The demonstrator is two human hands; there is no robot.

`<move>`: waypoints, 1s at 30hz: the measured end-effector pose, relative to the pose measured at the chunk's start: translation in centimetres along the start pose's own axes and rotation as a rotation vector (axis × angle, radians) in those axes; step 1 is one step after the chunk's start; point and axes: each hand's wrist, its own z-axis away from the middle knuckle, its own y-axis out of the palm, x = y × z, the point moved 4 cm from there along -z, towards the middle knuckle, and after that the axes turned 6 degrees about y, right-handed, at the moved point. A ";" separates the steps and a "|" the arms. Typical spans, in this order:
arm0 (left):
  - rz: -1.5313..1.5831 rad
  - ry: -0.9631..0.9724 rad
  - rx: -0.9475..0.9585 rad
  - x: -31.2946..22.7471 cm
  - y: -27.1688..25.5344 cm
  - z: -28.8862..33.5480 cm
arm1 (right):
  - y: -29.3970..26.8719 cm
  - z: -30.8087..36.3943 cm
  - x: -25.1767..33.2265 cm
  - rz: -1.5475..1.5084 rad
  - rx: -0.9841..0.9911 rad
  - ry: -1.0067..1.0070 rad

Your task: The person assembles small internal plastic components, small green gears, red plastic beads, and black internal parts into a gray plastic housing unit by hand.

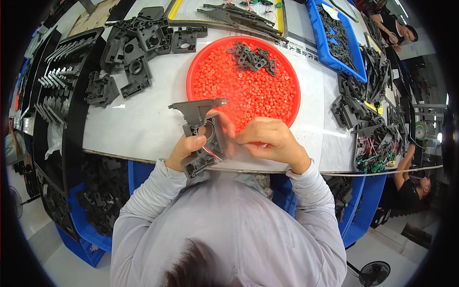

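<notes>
My left hand [184,149] grips a dark grey plastic housing [193,125] with a round opening, held tilted above the near table edge. A thin red and white wire [212,153] runs across its lower part. To the right of the housing, my right hand [275,141] has thumb and fingers pinched together; what they hold, if anything, is too small to make out. Just beyond both hands stands a round red tray [189,86] filled with small orange-red plastic caps [217,71]. Several dark grey brackets [253,58] lie on the caps.
More grey housings [138,48] are heaped at the far left. A blue bin [359,71] of dark parts stands at the far right, near piled parts and wired pieces [380,153]. A black rack [71,124] stands left. Other people are off to the right.
</notes>
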 end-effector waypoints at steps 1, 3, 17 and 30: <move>-0.054 0.025 -0.032 -0.2 0.2 -0.1 | 0.1 0.0 -0.3 -0.008 -0.002 0.007; -0.107 0.048 -0.063 -0.2 0.2 0.0 | 0.2 0.0 -0.5 -0.019 -0.009 0.021; -0.417 0.226 -0.073 -1.0 0.1 -0.3 | -2.0 -2.3 -5.6 0.471 -0.300 0.156; -0.528 0.257 -0.083 -1.2 0.1 -0.7 | -2.0 -2.2 -5.3 0.402 -0.323 0.181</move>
